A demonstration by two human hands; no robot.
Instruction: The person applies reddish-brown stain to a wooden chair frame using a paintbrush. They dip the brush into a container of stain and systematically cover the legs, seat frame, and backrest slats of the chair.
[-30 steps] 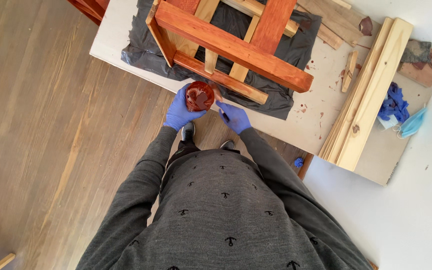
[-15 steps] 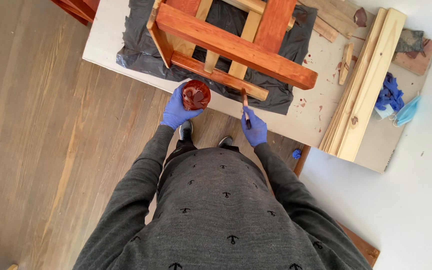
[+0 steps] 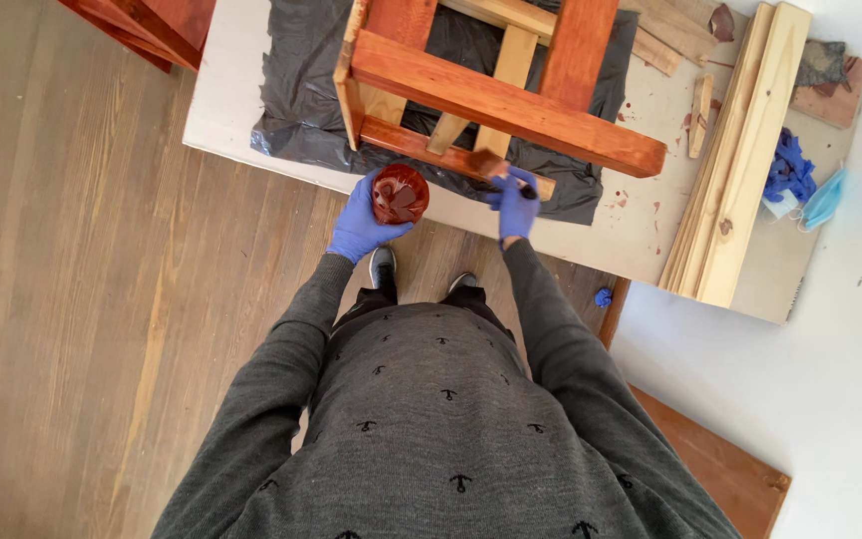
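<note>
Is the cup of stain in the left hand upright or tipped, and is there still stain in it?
Upright: the cup shows its open mouth, with glossy red-brown stain inside, in the left hand.

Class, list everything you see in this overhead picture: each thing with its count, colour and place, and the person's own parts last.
wooden frame: one, red-brown stained, on the plastic sheet
plastic sheet: one, black, on the board
board: one, off-white, on the wooden floor
planks: one stack, pale, right side of board
glove pile: one, blue, beside planks
face mask: one, light blue, right edge
cup: one, stain-coated, in left hand
brush: one, on frame's lower rail
left hand: blue-gloved
right hand: blue-gloved, grips brush
</note>
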